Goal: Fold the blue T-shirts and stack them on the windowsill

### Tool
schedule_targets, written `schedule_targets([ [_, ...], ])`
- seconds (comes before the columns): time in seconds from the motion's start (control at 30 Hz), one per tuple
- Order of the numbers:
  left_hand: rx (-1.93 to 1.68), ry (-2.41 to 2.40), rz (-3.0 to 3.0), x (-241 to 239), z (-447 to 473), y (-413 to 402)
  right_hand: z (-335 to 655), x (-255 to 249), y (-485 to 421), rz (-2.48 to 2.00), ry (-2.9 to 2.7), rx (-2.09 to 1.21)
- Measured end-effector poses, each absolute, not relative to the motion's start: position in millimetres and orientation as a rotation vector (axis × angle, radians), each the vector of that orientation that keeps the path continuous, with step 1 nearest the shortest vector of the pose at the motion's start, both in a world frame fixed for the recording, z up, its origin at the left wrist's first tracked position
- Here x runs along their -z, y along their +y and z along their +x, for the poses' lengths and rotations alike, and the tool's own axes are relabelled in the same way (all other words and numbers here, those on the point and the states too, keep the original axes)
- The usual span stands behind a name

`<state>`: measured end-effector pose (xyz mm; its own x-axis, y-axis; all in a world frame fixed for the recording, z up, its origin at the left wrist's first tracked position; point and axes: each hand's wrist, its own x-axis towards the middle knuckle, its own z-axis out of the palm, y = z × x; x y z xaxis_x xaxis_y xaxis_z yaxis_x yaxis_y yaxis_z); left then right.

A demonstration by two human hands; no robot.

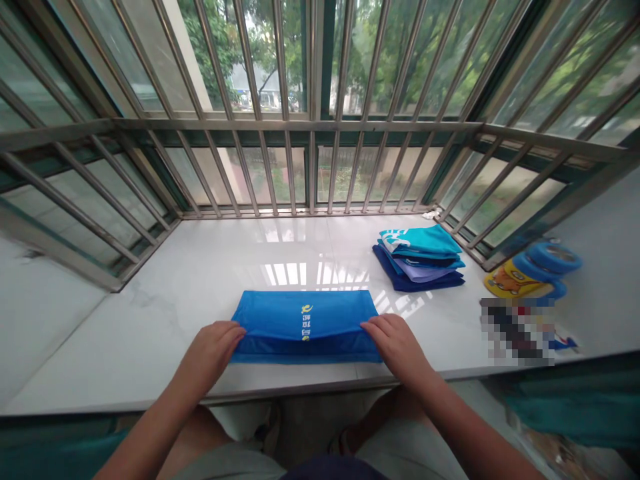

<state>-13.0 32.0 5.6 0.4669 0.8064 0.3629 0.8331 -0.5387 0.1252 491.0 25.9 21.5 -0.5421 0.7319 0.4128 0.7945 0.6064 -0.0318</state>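
Observation:
A blue fabric bag [280, 313] with a small yellow and white print lies partly folded on the white sill, near its front edge. My left hand [216, 348] pinches the near fold at its left corner. At the opposite corner, my right hand [393, 343] grips the same fold between thumb and fingers. Between the hands the fold sags slightly, with a darker blue layer showing beneath it. Farther back on the right sits a stack of folded cloth items [420, 257] in teal, lilac and navy, touched by neither hand.
A blue and yellow bottle [530, 270] lies at the right end of the sill [165, 293], with a blurred-out patch in front of it. Metal bars [313, 167] enclose the sill along the windows. My legs are below the front edge.

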Motion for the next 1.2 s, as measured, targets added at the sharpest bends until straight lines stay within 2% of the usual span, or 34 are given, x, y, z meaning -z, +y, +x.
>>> schedule_targets([
  [0.17, 0.636, -1.433, -2.598, 43, -26, -24, 497, 15, -30, -1.271, -2.476, 0.134],
  [0.27, 0.743, -1.490, -2.591, 57, -29, -34, 502, 30, -42, -1.327, -2.486, 0.074],
  [0.43, 0.828, -1.599, -2.625, 41, -6, -46, 529, 32, -26, -1.475, -2.498, 0.013],
  [0.63, 0.836, -1.487, -2.865, 19, 59, -80, 542, 12, 6, -2.270, -2.005, 0.027],
  [0.8, 0.874, -1.598, -2.777, 19, 81, -69, 523, -4, 30, -2.585, -1.677, -0.142],
  [0.9, 0.841, -1.617, -2.696, 23, 79, -55, 522, -9, 45, -2.598, -1.668, -0.421],
  [0.97, 0.744, -1.568, -2.694, 28, 80, -53, 524, -8, 50, -2.580, -1.706, -0.446],
  [1.1, 0.583, -1.402, -2.636, 52, 83, -61, 530, 4, 42, -2.315, -1.854, -0.048],
  [1.2, 0.619, -1.326, -2.537, 70, 77, -67, 536, 20, 24, -1.881, -2.182, 0.049],
])
